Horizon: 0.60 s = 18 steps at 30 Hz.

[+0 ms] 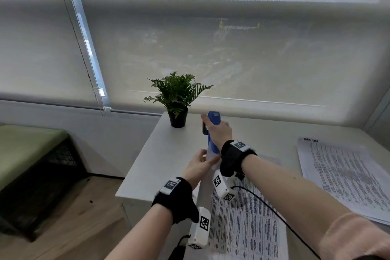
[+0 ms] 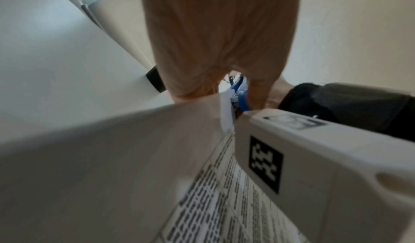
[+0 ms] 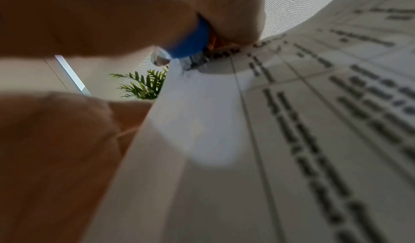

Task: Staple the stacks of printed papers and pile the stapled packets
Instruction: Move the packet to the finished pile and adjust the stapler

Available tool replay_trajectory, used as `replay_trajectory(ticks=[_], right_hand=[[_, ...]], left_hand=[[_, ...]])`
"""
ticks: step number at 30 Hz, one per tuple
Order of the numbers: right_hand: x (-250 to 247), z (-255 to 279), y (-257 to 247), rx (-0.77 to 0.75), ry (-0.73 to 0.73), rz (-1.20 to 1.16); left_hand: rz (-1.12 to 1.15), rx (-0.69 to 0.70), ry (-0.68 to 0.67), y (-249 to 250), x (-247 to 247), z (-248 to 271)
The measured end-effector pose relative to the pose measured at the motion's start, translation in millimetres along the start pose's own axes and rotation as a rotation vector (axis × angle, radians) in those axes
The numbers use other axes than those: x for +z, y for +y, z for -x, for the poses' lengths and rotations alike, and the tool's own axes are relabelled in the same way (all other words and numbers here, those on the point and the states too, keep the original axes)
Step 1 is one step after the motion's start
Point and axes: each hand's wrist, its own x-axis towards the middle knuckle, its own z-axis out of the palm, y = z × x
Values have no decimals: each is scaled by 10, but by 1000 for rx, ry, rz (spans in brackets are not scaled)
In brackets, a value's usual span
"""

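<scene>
Head view at centre frame shows our right hand (image 1: 218, 131) with fingers curled round the blue stapler (image 1: 211, 133), held upright above the desk (image 1: 147, 167) so its mouth bites the top corner of the paper stack (image 1: 242, 224). Just below, our left hand (image 1: 198, 167) pinches that corner's edge, we judge to keep the sheets aligned while we squeeze. Another stack of printed papers (image 1: 341, 177) lies at right; whether it is stapled we cannot tell. A potted fern (image 1: 177, 95) stands behind, well clear.
</scene>
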Motion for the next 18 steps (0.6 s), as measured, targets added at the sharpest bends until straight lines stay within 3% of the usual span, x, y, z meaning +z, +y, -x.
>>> replay_trajectory(ticks=[13,15,18], right_hand=[[51,-9,-55,-5,95,-25],[36,6,-51,11,82,-27],[-7,9,-35,81,-21,-29]], left_hand=[[-160,168,149,131,-39,-72],[-192,150,112,154,-54,-43],[-197,31,-66,136,-94,2]])
